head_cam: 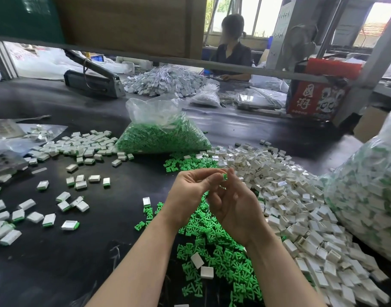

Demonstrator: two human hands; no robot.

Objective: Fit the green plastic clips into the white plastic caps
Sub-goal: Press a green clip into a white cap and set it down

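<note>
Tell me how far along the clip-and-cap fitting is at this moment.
Done: assembled caps showing green edges lie scattered at left. In hand: left hand and right hand pinch one piece together. Left: a loose green clip pile, a large white cap heap and a clip bag. Much remains.

Factory assembly bench (79,251), heaped parts (290,196)

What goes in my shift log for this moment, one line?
both hands: left hand, right hand | pinch green-and-white piece | above green clips
</note>
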